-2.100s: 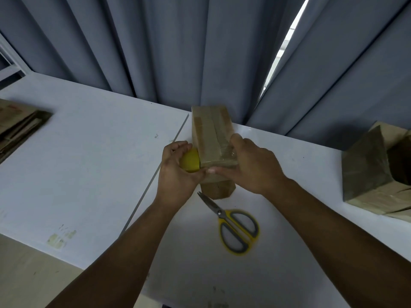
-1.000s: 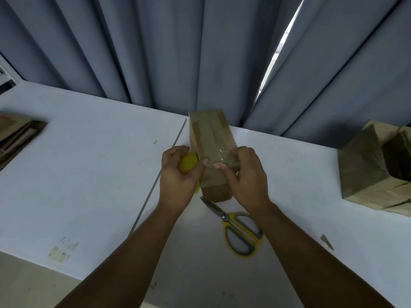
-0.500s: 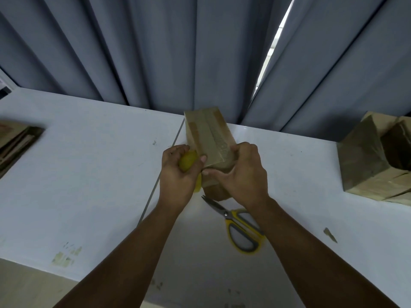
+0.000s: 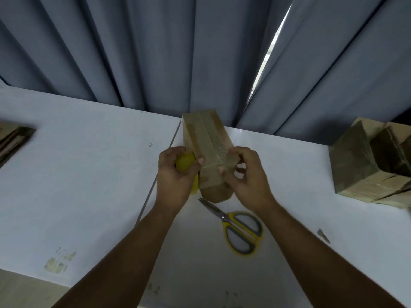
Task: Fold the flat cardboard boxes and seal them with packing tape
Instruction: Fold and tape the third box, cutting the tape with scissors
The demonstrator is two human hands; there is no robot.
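A folded brown cardboard box [image 4: 204, 138] stands on the white table [image 4: 77, 185], with clear tape running along its top seam. My left hand [image 4: 175, 174] grips a yellow tape dispenser [image 4: 185, 163] pressed against the box's left near corner, thumb on the box edge. My right hand [image 4: 246, 174] is at the box's right near corner, its fingers curled over the tape end on the front face.
Yellow-handled scissors [image 4: 238, 227] lie just in front of the box. Finished taped boxes [image 4: 364, 163] sit at the right edge. A stack of flat cardboard [image 4: 13, 136] lies at the far left. Grey curtains [image 4: 155, 52] hang behind the table.
My right hand has slid from the box's top down to its near right corner, pressing the tape over the edge. The left hand with the dispenser stays at the left side.
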